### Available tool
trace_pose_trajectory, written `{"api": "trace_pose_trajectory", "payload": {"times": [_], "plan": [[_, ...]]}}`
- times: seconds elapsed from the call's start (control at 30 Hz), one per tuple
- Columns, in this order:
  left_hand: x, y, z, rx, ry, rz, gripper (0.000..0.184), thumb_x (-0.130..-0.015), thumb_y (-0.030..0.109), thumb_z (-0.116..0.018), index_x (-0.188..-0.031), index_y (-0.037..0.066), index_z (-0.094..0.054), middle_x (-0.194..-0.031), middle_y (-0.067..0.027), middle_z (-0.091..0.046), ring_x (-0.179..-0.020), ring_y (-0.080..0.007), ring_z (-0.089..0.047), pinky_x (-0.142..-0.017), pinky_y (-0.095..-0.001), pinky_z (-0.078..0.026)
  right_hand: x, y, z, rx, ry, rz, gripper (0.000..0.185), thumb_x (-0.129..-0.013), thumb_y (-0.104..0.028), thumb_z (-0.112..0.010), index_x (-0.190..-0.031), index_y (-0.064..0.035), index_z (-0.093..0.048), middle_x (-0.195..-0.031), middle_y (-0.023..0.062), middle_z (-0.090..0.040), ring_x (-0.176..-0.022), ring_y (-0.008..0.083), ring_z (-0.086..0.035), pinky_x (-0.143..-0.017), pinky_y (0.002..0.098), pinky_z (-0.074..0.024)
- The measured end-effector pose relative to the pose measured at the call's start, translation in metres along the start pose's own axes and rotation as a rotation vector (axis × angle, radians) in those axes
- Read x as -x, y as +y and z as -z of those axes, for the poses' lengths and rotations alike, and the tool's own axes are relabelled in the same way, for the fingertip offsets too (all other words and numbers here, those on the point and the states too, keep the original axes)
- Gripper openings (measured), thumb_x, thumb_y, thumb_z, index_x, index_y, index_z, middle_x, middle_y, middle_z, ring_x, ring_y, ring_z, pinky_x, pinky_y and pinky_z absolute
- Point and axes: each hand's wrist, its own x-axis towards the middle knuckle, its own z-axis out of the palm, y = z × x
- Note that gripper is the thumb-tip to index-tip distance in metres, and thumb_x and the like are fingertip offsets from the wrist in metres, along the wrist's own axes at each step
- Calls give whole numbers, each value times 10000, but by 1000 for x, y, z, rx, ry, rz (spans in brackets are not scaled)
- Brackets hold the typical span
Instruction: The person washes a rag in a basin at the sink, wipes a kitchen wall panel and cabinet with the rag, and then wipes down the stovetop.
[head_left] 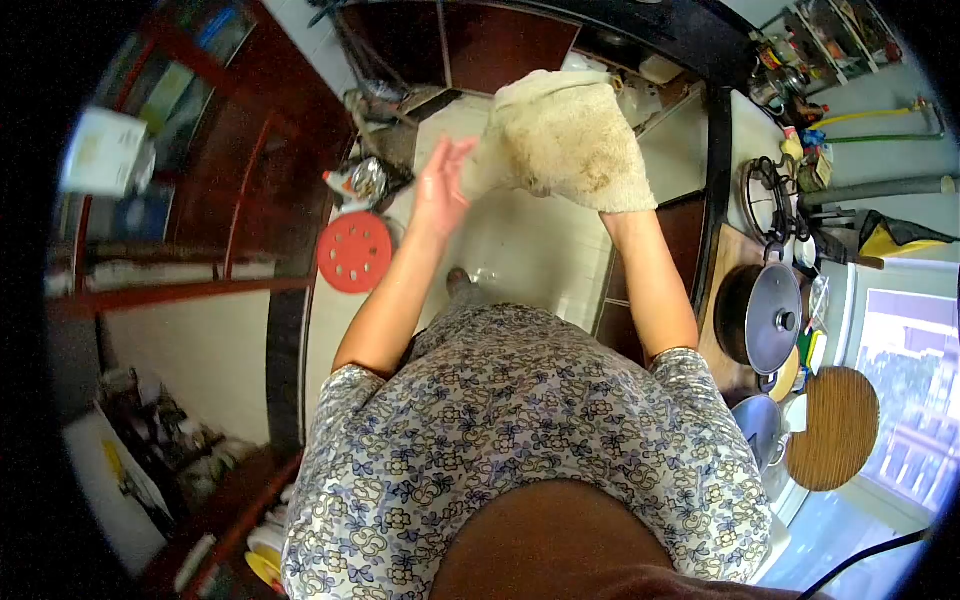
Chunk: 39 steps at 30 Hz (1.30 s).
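Cream, brown-stained cloth (580, 135) over right hand.
Showing left hand (438, 190) loosely open just beside cloth; can't tell right grip (fingers hidden).

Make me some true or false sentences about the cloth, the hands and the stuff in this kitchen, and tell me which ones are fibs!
1. The cloth covers the right hand. True.
2. The cloth is spotless. False: it has brown stains.
3. The left hand is uncovered. True.
4. The red thing with holes is square. False: the red thing with holes is round.
5. The dark pan has a lid on it. True.
6. The person's top is plain. False: the person's top has a flowery pattern.
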Motion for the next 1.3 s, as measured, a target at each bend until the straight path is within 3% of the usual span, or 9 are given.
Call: {"api": "trace_pose_trajectory", "payload": {"times": [0.23, 0.37, 0.6, 0.7, 0.77, 0.87, 1.0, 1.1, 1.3], "plan": [[-133, 73, -90, -81, -453, 104, 738, -914, 614, -276, -1351, 32, -395, -1346, -107, -463, -1179, -235, -482, -989, -379, -350, -136, -50, 0, 398, -150, -41, 356, -877, -231, -524, -1190, -63, -534, -1208, 87, -559, -1113, 233, -522, -959, 370, -408], [-224, 112, -91, -495, -672, -57, 435, -905, 367, -533, -1160, 19, -584, -1125, -75, -620, -1043, -151, -554, -939, -296, -384, -223, -89, 6, 799, -342, -24, 390, -875, -241, -529, -1221, -60, -515, -1235, 89, -546, -1137, 232, -509, -979, 364, -390], [-296, 215, -157, -635, -340, -462, 173, -880, 117, -593, -1015, 17, -632, -919, -42, -663, -837, -103, -613, -754, -243, -489, -397, -166, 22, 1204, -716, 71, 454, -872, -257, -537, -1275, -55, -483, -1283, 93, -521, -1177, 231, -484, -1016, 355, -359], [-313, 268, -174, -441, -210, -572, 197, -922, 140, -537, -1059, 16, -604, -944, -52, -657, -839, -134, -629, -746, -278, -518, -477, -160, 47, 925, -829, -133, 482, -871, -264, -541, -1298, -53, -469, -1304, 95, -511, -1194, 230, -474, -1031, 351, -346], [-333, 296, -169, -480, -120, -596, 226, -951, 183, -490, -1094, 32, -579, -950, -44, -650, -822, -131, -629, -720, -273, -515, -542, -126, 54, -79, -690, -742, 458, -924, -311, -442, -1295, -44, -470, -1292, 104, -523, -1183, 253, -489, -1023, 395, -359], [-368, 331, -143, -562, 2, -527, 251, -961, 251, -472, -1114, 76, -566, -935, -5, -643, -805, -101, -617, -681, -260, -503, -546, -94, 14, 66, -541, -690, 438, -944, -317, -361, -1266, -52, -495, -1254, 104, -548, -1126, 257, -528, -973, 410, -397], [-413, 381, -99, -674, 56, -454, 258, -956, 271, -478, -1128, 102, -570, -957, 12, -640, -818, -87, -609, -681, -249, -496, -640, -40, 30, -482, -1177, -846, 421, -930, -284, -333, -1200, -16, -515, -1159, 107, -585, -1051, 249, -551, -937, 371, -411], [-451, 417, -77, -674, 75, -460, 291, -949, 247, -493, -1169, 69, -558, -999, -16, -645, -871, -112, -623, -746, -279, -517, -671, -58, -8, -165, -683, -598, 415, -899, -285, -370, -1181, -24, -526, -1152, 127, -600, -1039, 258, -570, -911, 365, -430], [-455, 490, -111, -620, -162, -748, 345, -893, 158, -573, -1209, 28, -528, -1070, -51, -642, -917, -167, -634, -832, -327, -510, -648, -148, -139, 242, -742, 91, 539, -828, 50, -523, -1343, -15, -378, -1271, 117, -529, -1200, 215, -486, -999, 351, -399]]}}
